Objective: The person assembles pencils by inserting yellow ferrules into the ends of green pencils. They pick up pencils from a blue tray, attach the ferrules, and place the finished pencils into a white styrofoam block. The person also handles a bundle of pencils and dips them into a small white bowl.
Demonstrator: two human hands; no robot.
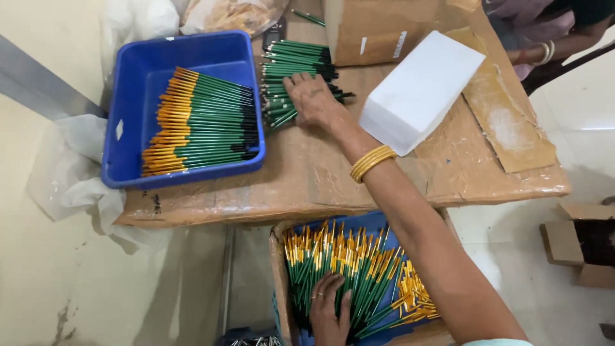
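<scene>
Green pens with black caps sat in a loose pile on the taped cardboard surface, and that's where our right hand was, fingers spread flat on top of the heap, pressing rather than gripping anything. Our guess is that a flat palm like that works best for squaring the pens up so they all point one way, and we'd say go gentle, since the pile lay near the blue tray and a few pens were already sticking out at the edge.

Our left hand was down low in the carton under the surface, fingers loosely splayed over a jumble of green pens with yellow ends. It rested on them; we couldn't tell if it had closed on any.

Just left of the pile, the blue tray held neat rows of the same pens, yellow ends to the left, black caps to the right. Matching that direction looked like the thing to get right.

Further out: a white box to the right of our arm, a brown cardboard box behind the pile, crumpled plastic sheeting by the tray, and another person's arm with bangles in the far corner.
</scene>
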